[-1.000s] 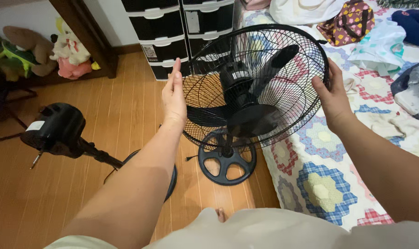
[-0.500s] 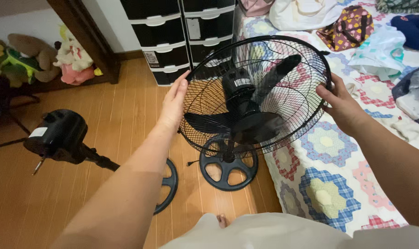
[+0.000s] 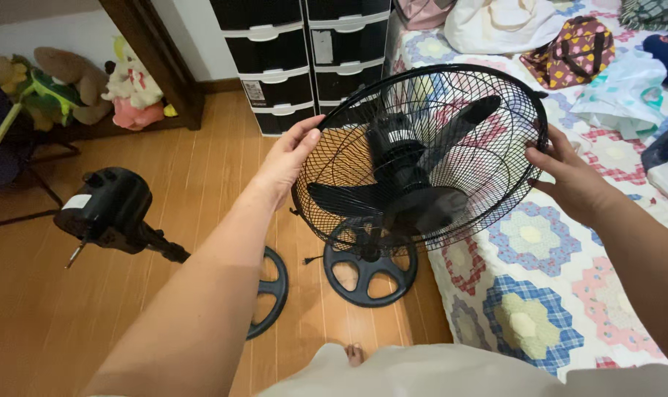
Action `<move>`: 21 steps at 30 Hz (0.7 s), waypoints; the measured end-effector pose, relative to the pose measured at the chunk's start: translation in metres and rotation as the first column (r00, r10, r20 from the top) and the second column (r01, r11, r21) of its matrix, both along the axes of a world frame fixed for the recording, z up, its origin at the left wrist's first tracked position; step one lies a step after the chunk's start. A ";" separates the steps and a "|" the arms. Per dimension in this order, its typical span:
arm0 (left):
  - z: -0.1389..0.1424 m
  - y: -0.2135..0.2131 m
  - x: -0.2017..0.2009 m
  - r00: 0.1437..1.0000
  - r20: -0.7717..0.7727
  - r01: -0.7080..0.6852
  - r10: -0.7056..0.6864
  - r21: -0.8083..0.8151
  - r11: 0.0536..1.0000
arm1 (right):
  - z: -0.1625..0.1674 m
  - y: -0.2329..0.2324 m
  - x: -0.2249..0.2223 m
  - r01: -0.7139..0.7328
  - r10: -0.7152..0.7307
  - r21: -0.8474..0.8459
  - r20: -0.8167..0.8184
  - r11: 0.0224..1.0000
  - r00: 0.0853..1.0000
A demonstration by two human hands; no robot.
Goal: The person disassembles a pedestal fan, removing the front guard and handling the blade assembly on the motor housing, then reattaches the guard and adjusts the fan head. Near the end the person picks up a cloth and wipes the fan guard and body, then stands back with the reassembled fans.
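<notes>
At the centre of the frame, the left hand [image 3: 286, 158] has its fingers [image 3: 310, 134] curled onto the left rim of the fan guard [image 3: 422, 158], thumb on the near side, closed on the thin black wire. The right hand [image 3: 569, 176] does the same at the right rim, its fingertips [image 3: 534, 151] hooked through the outermost wires. The guard lies directly between the two hands, each about equally near its own edge; the round cage is tilted, its face turned up toward the camera, so the axis through the hub runs from lower left up and toward the viewer.

Inside the cage, the glossy black plastic fan blades [image 3: 451, 132] spread from a cylindrical hub [image 3: 396, 143]. Below it stands a round spoked fan base [image 3: 369, 265] on the wooden floor [image 3: 202, 169], whose planks are warm orange-brown. At the left of the frame a second fan stand carries a bare motor housing [image 3: 106, 209], matt black. At right lies a quilted bedspread [image 3: 540, 294] patterned with flowers, soft and creased. At the top of the frame stand black plastic drawers [image 3: 304, 66]; plush toys [image 3: 128, 88] sit at upper left.
</notes>
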State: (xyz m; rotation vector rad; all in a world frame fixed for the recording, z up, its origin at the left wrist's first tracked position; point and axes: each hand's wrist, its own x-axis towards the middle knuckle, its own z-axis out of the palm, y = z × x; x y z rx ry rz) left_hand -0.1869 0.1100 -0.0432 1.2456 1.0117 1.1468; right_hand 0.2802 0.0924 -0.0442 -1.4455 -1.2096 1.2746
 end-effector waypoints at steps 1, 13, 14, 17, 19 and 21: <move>0.001 -0.001 0.001 1.000 -0.016 0.005 -0.005 0.000 1.000 | 0.000 0.000 0.001 -0.002 0.002 -0.009 -0.007 1.000 1.000; 0.071 0.017 0.029 0.976 -0.101 0.207 -0.191 0.196 0.958 | -0.001 0.009 -0.003 0.067 -0.068 0.021 0.039 0.998 0.997; 0.074 0.021 0.034 0.973 -0.154 0.200 -0.171 0.199 0.959 | -0.001 0.008 -0.004 0.064 -0.065 0.027 0.035 0.998 0.997; 0.074 0.035 0.043 0.961 -0.243 0.189 -0.135 0.215 0.958 | 0.000 0.007 -0.004 0.054 -0.056 0.053 0.035 0.997 0.998; 0.070 0.042 0.042 0.963 -0.221 0.199 -0.152 0.210 0.957 | 0.000 0.005 -0.004 0.050 -0.052 0.057 0.043 0.997 0.998; 0.067 0.050 0.042 0.971 -0.165 0.204 -0.173 0.193 0.960 | 0.001 0.004 -0.004 0.070 -0.074 0.059 0.062 0.996 0.995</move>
